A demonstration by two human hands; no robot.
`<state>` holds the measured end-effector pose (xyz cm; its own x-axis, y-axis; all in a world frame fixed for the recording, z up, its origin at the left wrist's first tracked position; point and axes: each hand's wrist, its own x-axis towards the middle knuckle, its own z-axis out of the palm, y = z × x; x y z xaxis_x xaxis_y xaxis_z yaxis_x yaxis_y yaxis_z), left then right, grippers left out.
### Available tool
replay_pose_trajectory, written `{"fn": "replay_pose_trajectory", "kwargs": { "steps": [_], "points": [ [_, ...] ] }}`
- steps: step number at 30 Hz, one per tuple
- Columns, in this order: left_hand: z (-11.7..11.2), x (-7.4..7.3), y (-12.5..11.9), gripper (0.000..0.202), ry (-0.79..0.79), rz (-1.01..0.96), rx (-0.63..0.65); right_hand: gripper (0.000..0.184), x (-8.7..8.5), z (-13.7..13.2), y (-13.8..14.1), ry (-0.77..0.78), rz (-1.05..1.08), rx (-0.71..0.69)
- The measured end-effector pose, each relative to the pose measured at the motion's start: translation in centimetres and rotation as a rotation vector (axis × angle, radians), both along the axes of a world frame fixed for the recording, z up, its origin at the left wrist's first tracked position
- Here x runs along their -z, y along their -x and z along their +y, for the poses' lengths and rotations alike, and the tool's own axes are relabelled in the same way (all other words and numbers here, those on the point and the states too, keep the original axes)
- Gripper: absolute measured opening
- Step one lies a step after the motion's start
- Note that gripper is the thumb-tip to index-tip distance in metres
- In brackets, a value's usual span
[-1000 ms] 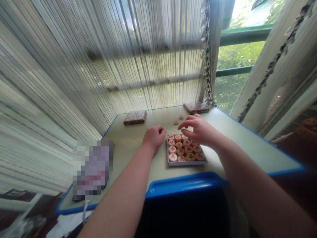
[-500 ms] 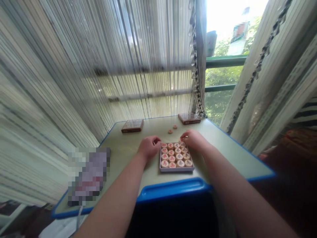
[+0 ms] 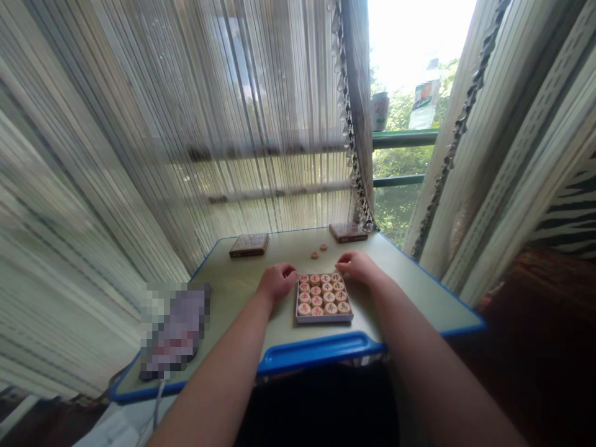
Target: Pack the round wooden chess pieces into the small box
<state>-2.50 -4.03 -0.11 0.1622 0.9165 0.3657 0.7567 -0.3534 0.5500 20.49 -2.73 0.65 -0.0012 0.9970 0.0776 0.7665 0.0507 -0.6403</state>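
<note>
A shallow white box [image 3: 325, 320] of Chinese chess pieces [image 3: 317, 300] sits near the table's front edge. The round wooden pieces lie in rows, red characters on the left, dark ones on the right. My left hand [image 3: 278, 281] is at the box's back left corner, its fingers curled and closed. Behind the back right corner, my right hand [image 3: 357, 267] has thumb and fingers pinched together. Whatever either hand grips is too small or hidden to make out. Two loose pieces, one nearer [image 3: 315, 255] and one farther [image 3: 323, 247], lie beyond the box.
The pale green table [image 3: 233, 292] has a blue rim. A flat brown box [image 3: 249, 244] lies at its back left, another [image 3: 348, 232] at its back right. A blurred-out object [image 3: 177, 332] with a cable is on the left. String curtains [image 3: 279, 124] hang behind.
The whole view has shifted, so the table appears a little lower and farther left. Both hands stay by the box's back corners; the box and loose pieces keep their places on the table.
</note>
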Motion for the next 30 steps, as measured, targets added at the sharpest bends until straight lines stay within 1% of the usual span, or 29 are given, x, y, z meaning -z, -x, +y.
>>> {"fn": "replay_pose_trajectory", "kwargs": {
  "steps": [5,9,11,14,16,18,20,26,30],
  "points": [
    [0.0,0.1,0.1,0.024,0.008,0.015,-0.007,0.018,0.0,-0.1,-0.5,-0.013,-0.028,0.009],
    [0.0,0.2,0.1,0.024,0.001,0.019,-0.006,0.017,0.0,-0.1,-0.6,-0.038,-0.105,0.041],
    [0.1,0.2,0.0,0.024,-0.005,0.03,-0.014,0.019,-0.1,-0.2,-0.6,-0.039,-0.105,0.054],
    [0.1,0.1,0.0,0.024,-0.005,0.043,-0.021,0.032,-0.3,-0.4,-0.5,-0.022,-0.053,0.004],
    [0.1,0.1,0.0,0.024,0.002,0.042,-0.021,0.035,-0.4,-0.5,-0.5,0.032,-0.013,-0.061],
    [0.0,0.1,0.0,0.024,0.009,0.041,-0.024,0.031,-0.5,-0.7,-0.7,0.101,0.028,-0.102],
    [-0.1,0.1,0.0,0.024,0.007,0.05,-0.031,0.027,-0.5,-0.8,-0.8,0.136,0.031,-0.094],
    [-0.2,-0.1,0.1,0.026,-0.017,0.069,-0.026,0.021,-0.5,-0.8,-1.1,0.079,-0.053,-0.03],
    [-0.2,-0.1,0.1,0.026,-0.021,0.074,-0.039,0.028,-0.2,-0.8,-1.4,0.09,-0.024,-0.093]
  ]
}}
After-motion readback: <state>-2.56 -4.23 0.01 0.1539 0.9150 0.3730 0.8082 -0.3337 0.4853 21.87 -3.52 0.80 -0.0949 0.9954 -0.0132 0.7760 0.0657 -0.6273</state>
